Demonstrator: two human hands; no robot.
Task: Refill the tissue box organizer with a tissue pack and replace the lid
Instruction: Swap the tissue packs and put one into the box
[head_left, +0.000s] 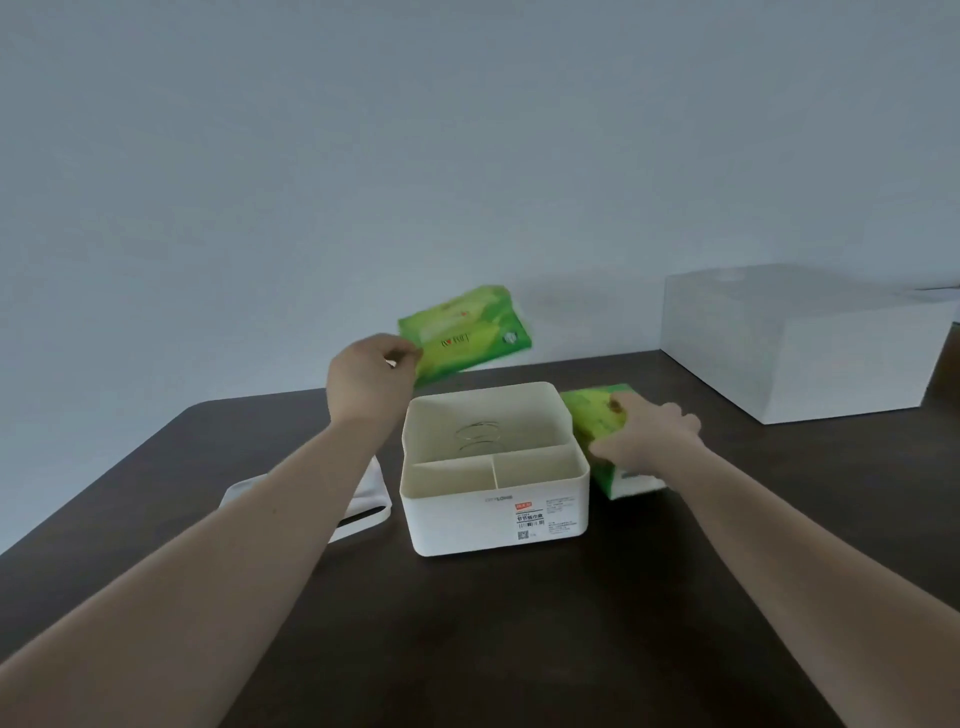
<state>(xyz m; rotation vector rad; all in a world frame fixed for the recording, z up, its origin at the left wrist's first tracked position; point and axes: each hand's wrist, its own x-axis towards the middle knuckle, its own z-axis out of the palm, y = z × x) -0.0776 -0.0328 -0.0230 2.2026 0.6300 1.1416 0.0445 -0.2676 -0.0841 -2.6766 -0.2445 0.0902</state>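
Note:
The white tissue box organizer (498, 519) stands open in the middle of the dark table, with a metal spring in its large rear compartment and two small front compartments. My left hand (366, 379) holds a green tissue pack (470, 332) by its left end, raised and tilted above the table behind the organizer. My right hand (647, 441) rests on a second green tissue pack (597, 415) lying just right of the organizer, fingers curled over its top. The white lid (363, 506) lies left of the organizer, partly hidden by my left forearm.
A large white box (810, 353) sits at the back right of the dark table (467, 649). A plain pale wall rises behind the table's far edge.

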